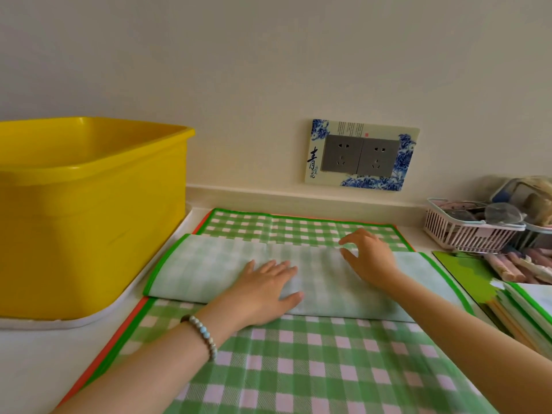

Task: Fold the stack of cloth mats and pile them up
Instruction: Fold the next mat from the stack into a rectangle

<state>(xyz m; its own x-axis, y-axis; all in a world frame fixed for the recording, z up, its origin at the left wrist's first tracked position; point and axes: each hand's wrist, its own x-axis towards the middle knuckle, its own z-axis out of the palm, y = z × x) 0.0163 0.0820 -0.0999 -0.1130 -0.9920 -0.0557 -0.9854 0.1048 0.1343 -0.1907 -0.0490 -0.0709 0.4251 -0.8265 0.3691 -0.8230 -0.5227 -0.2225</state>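
Mats, green-and-white check with green binding, spread flat across middle of desk, reaching from near edge almost to back edge. Orange edge of another mat peeking out along left side underneath. Top mat's folded flap turned over into a band across the middle, pale reverse side up, fold line toward near edge, free edge toward back.

Left hand lying flat, palm down, on flap near its centre, fingers stretched out and together, thumb along fold; pressing, gripping nothing. Bead bracelet on that wrist.

Right hand on flap's far edge, right of centre, fingers curled and spread, thumb and forefinger apart over the cloth edge; tips touching cloth, cannot tell whether anything pinched.

Folded pile of similar mats at right edge of desk, green-trimmed edges stacked, well apart from left hand and just beside flap's right end.

Yellow tub at back left corner of desk, close beside mats. Pink basket holding small blurred items at back right corner. Double socket with blue floral surround on wall behind back edge.
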